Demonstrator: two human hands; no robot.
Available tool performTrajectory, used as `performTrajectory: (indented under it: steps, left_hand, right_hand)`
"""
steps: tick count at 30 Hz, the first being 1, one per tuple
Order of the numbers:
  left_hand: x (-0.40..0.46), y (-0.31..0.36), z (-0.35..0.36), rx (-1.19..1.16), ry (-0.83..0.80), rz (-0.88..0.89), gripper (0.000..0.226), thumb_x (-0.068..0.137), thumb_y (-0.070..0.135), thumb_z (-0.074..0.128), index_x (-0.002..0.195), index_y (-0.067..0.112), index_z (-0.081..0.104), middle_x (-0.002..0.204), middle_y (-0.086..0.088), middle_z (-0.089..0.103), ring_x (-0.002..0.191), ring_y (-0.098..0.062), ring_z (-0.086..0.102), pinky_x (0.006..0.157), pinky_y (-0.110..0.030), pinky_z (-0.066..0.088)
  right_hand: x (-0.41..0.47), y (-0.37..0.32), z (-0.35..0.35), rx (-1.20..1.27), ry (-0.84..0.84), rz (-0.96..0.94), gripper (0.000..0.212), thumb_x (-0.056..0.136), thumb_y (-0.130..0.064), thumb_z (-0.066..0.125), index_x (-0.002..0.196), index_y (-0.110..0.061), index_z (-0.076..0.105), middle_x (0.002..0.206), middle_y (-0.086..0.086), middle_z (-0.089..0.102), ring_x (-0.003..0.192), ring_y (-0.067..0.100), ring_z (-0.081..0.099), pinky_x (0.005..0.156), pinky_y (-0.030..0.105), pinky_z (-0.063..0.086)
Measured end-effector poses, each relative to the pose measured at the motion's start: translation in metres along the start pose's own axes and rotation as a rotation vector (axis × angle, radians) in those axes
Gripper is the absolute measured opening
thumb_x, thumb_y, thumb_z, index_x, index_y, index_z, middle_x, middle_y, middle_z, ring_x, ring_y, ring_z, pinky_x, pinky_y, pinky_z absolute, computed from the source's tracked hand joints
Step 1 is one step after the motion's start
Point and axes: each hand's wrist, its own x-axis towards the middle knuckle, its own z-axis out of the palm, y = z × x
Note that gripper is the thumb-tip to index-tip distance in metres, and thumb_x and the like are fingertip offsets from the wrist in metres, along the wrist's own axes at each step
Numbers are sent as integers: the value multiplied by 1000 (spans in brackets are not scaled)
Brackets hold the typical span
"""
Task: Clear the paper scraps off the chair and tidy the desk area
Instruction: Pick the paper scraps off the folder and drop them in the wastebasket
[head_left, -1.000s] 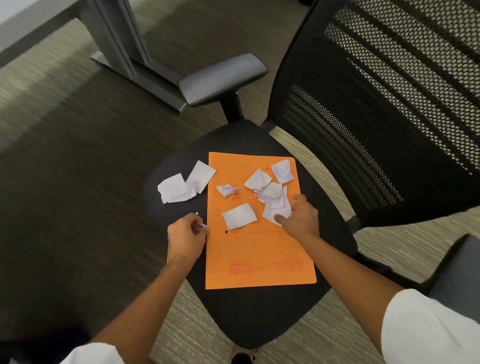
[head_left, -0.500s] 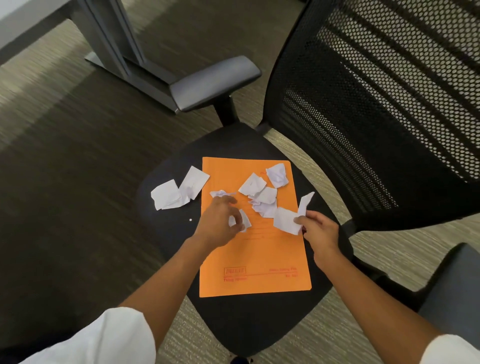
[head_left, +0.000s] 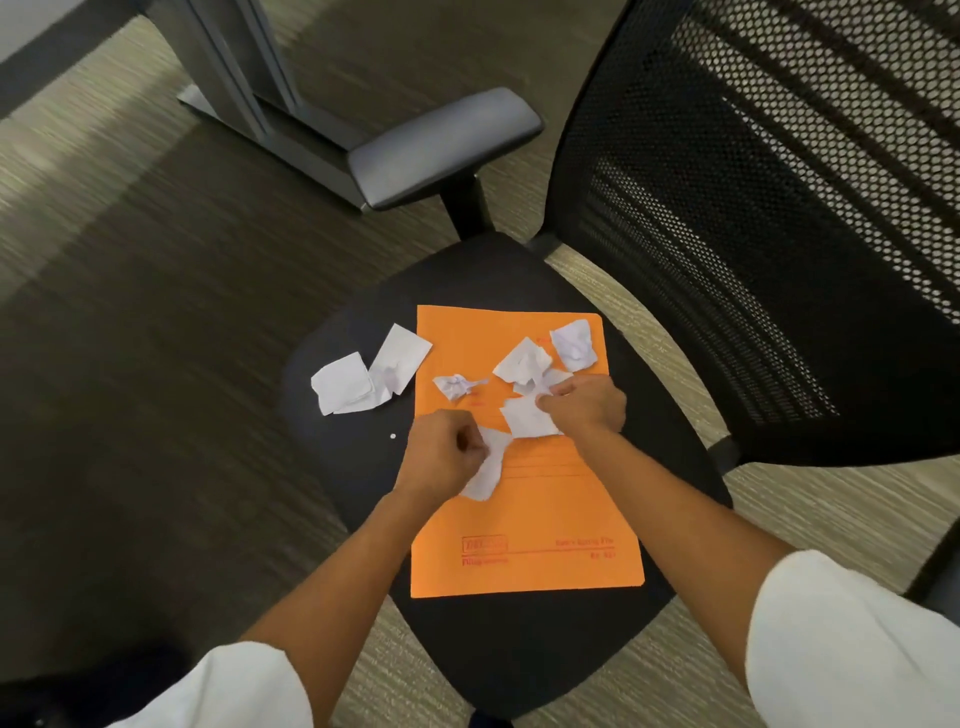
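Observation:
An orange file folder (head_left: 524, 525) lies on the black chair seat (head_left: 498, 649). White paper scraps are scattered on it: two flat ones (head_left: 363, 376) on the seat left of the folder, a crumpled one (head_left: 457, 385), and several near the folder's top (head_left: 571, 343). My left hand (head_left: 444, 454) grips a white scrap (head_left: 491, 467) over the folder's left edge. My right hand (head_left: 587, 402) pinches another scrap (head_left: 527, 418) close to the small pile (head_left: 524, 361).
The chair's mesh backrest (head_left: 753, 234) rises at the right and a grey armrest (head_left: 441, 145) juts out behind the seat. A grey desk leg with its foot (head_left: 260, 98) stands on the carpet at the upper left. A tiny white bit (head_left: 393, 436) lies on the seat.
My left hand has lifted a scrap from the folder and drawn it toward me. My right hand has moved left, back over the pile, still holding its scrap.

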Motion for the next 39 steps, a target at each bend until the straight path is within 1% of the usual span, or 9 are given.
performTrajectory:
  steps: [3,8,13,18,22,27,31,35,39]
  left_hand:
    - [0,-5,-16,-410,54,-257,31,70,1,84,81,11,57,68,-3,65,58,-8,62,50,-22,50]
    - [-3,-14,-34,-970,28,-475,35,76,-2,81,108,0,65,94,-15,75,84,-26,74,62,-30,59]
    - [-12,-23,-32,-1035,0,-472,18,85,3,74,102,5,73,106,-15,74,96,-29,73,73,-35,60]
    - [-22,-26,-34,-995,18,-460,9,87,4,72,95,8,73,95,-9,76,86,-20,75,65,-30,59]
    - [-29,-22,-37,-944,33,-452,9,88,1,70,94,8,71,93,-10,76,83,-21,75,63,-32,61]
    - [-43,-19,-45,-991,-26,-345,16,89,-2,66,98,10,74,80,-4,77,77,-20,74,63,-32,60]
    - [-60,-30,-54,-1114,-120,-261,19,94,7,62,100,16,79,100,-10,77,94,-27,74,70,-34,60]
    - [-72,-47,-60,-1369,-243,-331,28,93,22,54,104,11,78,117,-18,71,104,-35,70,77,-43,60]
    - [-88,-56,-61,-1295,-195,-315,29,90,27,69,111,7,74,109,-17,73,101,-34,71,78,-40,60]
  right_hand:
    - [-1,-7,7,-173,38,-1,34,75,-25,84,106,-15,75,118,11,67,109,28,64,75,32,53]
    - [-2,2,6,-116,17,44,20,73,-20,86,86,-12,73,105,11,72,95,27,68,64,25,48]
    - [-13,19,-2,59,-26,46,23,74,-18,85,66,-17,63,89,4,69,65,9,56,49,21,37]
    - [-47,33,-29,533,-206,172,15,80,-4,79,85,-3,65,105,17,71,93,28,72,79,42,62]
    - [-81,26,-47,770,-384,78,18,81,-4,78,92,-1,64,104,17,74,93,26,75,79,38,62]
    - [-113,-10,-14,404,-404,-187,18,77,-4,82,76,-5,64,85,15,72,86,29,73,69,37,60]
    - [-125,-21,11,194,-265,-326,20,71,-9,86,66,-15,68,80,7,75,80,25,73,71,42,61]
    - [-137,-25,26,73,-160,-411,28,66,-15,88,57,-27,65,65,-14,68,59,-2,64,49,10,43]
    - [-147,-29,37,-23,-153,-458,28,63,-19,90,55,-29,65,60,-17,66,55,-3,62,48,8,41]
